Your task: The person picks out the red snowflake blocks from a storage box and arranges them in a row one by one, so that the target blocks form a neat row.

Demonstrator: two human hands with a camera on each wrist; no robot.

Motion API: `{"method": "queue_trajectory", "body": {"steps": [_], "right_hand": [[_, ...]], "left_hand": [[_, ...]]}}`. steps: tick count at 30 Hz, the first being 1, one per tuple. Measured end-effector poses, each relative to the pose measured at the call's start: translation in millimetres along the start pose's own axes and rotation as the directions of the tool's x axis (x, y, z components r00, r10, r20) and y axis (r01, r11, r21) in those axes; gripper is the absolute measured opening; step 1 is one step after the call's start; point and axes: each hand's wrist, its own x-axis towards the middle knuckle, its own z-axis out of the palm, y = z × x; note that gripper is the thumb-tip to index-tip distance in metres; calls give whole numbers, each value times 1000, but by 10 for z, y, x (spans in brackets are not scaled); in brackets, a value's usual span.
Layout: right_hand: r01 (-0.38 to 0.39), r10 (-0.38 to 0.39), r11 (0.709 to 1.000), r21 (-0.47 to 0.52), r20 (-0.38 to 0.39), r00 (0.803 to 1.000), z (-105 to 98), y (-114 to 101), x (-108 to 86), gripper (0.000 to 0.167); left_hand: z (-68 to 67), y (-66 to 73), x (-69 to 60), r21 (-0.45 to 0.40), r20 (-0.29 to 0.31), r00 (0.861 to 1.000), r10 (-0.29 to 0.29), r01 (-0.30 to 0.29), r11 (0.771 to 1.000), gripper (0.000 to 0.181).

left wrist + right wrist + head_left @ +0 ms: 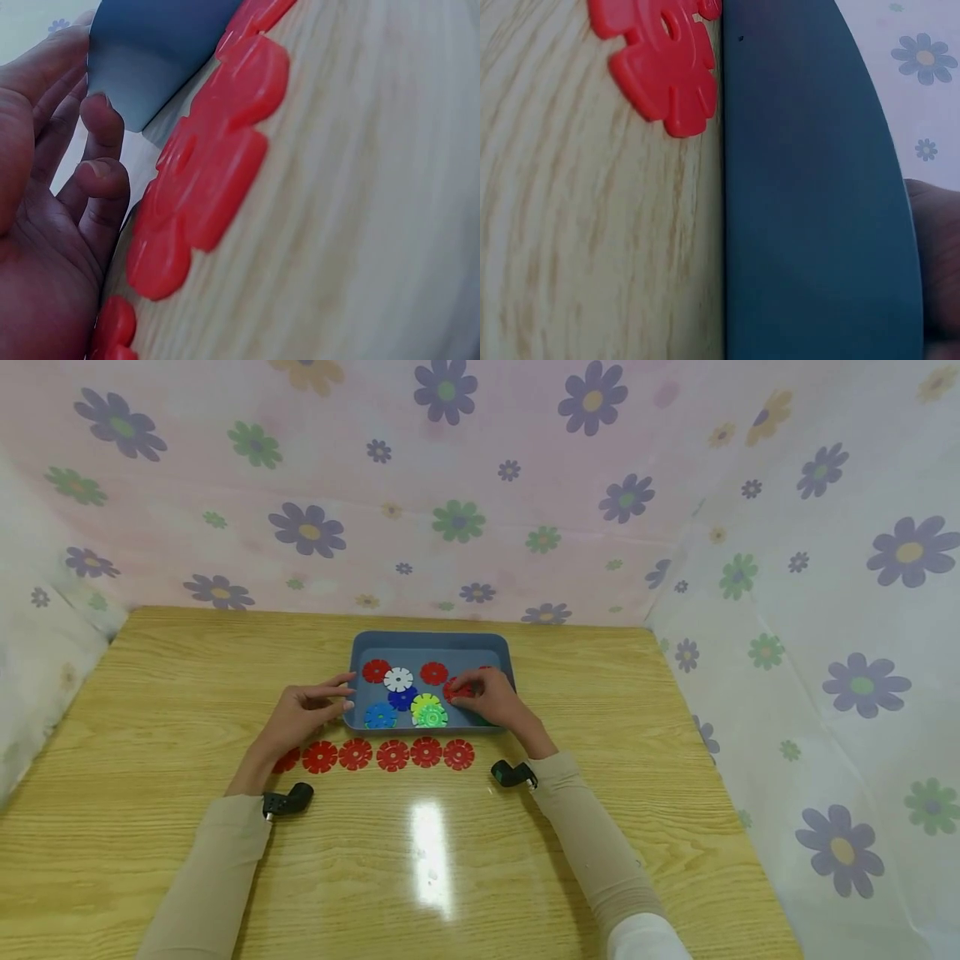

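A blue-grey tray (431,641) holds several notched plastic interlocking discs. My right hand (491,695) reaches over its right side, thumb and fingertips pinching a red interlocking disc (452,691) inside. At the tray's left wall is my left hand (303,714), its fairly straight fingers touching the rim; the left wrist view shows its other fingers loosely bent beside the tray corner (150,67). Red discs (393,756) lie in a row along the tray's front, the leftmost partly behind my left wrist. In the right wrist view the tray wall (817,187) hides most of the right hand (937,255).
In the tray lie a white disc (398,679), a dark blue disc (402,699), a lighter blue disc (380,716), a green disc (432,717) and other red ones. The wooden table (360,877) meets a flowered cloth (382,527) behind and to the right.
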Motion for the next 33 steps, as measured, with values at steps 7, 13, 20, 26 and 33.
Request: {"method": "queue_trajectory", "body": {"steps": [7, 13, 20, 26, 33], "right_hand": [[26, -25, 999, 22, -12, 1000, 13, 5, 12, 13], [76, -75, 995, 61, -14, 997, -8, -2, 20, 21], [120, -113, 976, 182, -47, 993, -27, -12, -4, 27], [174, -160, 946, 273, -74, 984, -42, -95, -87, 29], [324, -261, 873, 365, -214, 941, -27, -169, -226, 27]], "left_hand": [[-3, 6, -6, 15, -11, 1000, -8, 8, 1000, 34], [-1, 10, 5, 15, -18, 1000, -11, 11, 1000, 34], [6, 25, 4, 35, -24, 999, -23, 24, 999, 34], [17, 33, -7, 39, -25, 999, -32, 33, 999, 35], [16, 35, -5, 28, -22, 999, -27, 27, 999, 35]]}}
